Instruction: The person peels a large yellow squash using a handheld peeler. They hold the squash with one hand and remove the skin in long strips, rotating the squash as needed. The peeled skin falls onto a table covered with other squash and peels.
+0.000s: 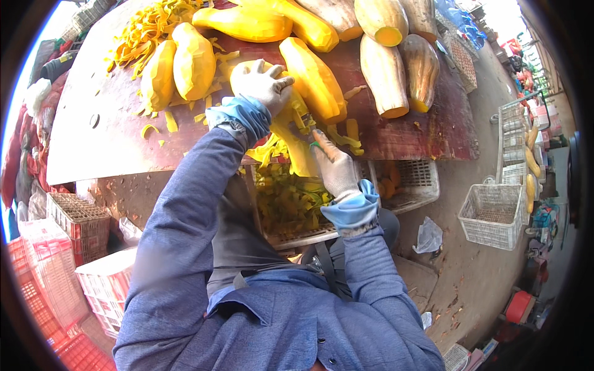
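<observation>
My left hand, in a pale work glove, presses on the upper end of a yellow, partly peeled squash. This squash slants toward me, its lower end jutting past the table's front edge. In my gloved right hand is a peeling tool with a bit of green on it; its blade end lies against the squash and is hard to make out. Right beside lies a peeled squash. Under the squash's lower end, a plastic crate holds a heap of peel strips.
Peeled squashes and curly peelings cover the left and back of the red table. Unpeeled squashes lie at right. A second crate stands below the table's right side, a white basket farther right. Crates crowd the left.
</observation>
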`<action>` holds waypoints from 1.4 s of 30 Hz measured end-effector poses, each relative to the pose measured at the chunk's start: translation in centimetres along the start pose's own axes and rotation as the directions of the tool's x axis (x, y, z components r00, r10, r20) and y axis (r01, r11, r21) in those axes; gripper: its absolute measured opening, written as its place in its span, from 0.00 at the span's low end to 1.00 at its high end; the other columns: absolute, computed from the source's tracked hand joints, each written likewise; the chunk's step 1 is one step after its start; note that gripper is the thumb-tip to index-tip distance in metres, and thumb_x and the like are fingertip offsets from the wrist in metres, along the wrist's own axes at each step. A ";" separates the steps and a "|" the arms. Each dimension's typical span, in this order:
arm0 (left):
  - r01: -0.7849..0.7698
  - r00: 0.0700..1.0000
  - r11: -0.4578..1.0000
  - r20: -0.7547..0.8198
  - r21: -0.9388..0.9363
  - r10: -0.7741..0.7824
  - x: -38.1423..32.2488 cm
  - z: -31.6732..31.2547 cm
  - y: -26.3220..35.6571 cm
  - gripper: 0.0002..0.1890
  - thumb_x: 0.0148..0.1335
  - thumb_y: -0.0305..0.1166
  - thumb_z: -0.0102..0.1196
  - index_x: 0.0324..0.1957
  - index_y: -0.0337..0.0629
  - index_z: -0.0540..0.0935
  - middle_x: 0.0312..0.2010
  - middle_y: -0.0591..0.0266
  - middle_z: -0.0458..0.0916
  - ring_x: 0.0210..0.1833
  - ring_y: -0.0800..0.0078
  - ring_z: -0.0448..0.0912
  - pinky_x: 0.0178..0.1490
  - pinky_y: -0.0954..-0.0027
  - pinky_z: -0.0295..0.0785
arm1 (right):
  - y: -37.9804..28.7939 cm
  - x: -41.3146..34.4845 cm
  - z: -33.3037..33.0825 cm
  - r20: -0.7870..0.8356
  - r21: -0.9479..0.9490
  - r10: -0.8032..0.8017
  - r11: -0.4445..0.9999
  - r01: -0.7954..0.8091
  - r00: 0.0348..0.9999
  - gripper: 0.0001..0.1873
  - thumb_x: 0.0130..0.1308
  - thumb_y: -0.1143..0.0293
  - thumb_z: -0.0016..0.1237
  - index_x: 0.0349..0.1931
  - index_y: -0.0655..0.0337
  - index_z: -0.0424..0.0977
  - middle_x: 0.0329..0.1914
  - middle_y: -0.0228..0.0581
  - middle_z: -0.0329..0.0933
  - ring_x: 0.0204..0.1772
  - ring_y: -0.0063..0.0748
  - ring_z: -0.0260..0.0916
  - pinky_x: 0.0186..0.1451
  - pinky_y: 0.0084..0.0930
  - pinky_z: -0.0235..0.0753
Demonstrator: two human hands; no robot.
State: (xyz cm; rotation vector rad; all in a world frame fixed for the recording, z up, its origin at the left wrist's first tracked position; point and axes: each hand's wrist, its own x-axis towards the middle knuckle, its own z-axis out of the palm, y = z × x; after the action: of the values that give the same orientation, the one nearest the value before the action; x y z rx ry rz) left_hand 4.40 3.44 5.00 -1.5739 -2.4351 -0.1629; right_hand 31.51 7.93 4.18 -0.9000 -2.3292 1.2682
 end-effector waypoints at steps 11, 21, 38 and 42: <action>0.011 1.000 1.000 0.004 0.013 -0.011 -0.3 -0.2 -0.2 0.21 0.76 0.53 0.47 0.63 0.76 0.87 0.71 0.79 0.80 0.74 0.63 0.73 0.74 0.41 0.59 | 5.6 -12.4 -1.9 0.002 0.164 0.054 0.985 -0.053 0.999 0.24 0.80 0.74 0.51 0.74 0.58 0.74 0.75 0.44 0.78 0.65 0.31 0.82 0.67 0.26 0.80; -0.020 0.998 1.000 -0.066 -0.005 0.020 -0.4 1.1 -0.5 0.19 0.75 0.52 0.50 0.61 0.74 0.88 0.69 0.78 0.81 0.74 0.62 0.73 0.74 0.39 0.57 | 1.0 3.6 0.1 0.105 0.347 0.167 0.918 -0.194 0.980 0.22 0.81 0.71 0.54 0.72 0.63 0.74 0.76 0.46 0.76 0.78 0.31 0.70 0.79 0.24 0.65; -0.191 0.860 0.889 -0.508 -0.416 -0.053 -0.9 3.7 -3.1 0.28 0.64 0.37 0.63 0.66 0.43 0.80 0.65 0.51 0.82 0.70 0.47 0.75 0.76 0.44 0.62 | 1.8 -6.3 -3.5 0.126 0.548 0.260 0.786 -0.286 0.957 0.30 0.77 0.72 0.59 0.78 0.51 0.71 0.51 0.24 0.85 0.31 0.08 0.70 0.32 0.10 0.70; 0.013 0.784 0.873 -0.537 -0.487 -0.311 -1.8 6.3 -2.6 0.26 0.69 0.37 0.58 0.67 0.40 0.79 0.70 0.43 0.77 0.73 0.40 0.71 0.78 0.46 0.63 | -0.5 1.7 -1.0 0.119 0.592 0.145 0.784 -0.187 0.982 0.31 0.74 0.77 0.61 0.77 0.54 0.72 0.67 0.23 0.80 0.45 0.09 0.77 0.35 0.12 0.74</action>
State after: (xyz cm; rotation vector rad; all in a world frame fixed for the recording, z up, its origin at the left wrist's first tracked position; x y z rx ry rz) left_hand 1.87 2.11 -1.50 -1.1738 -2.0757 -1.1709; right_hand 30.58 9.52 5.13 -0.8483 -1.7102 1.9813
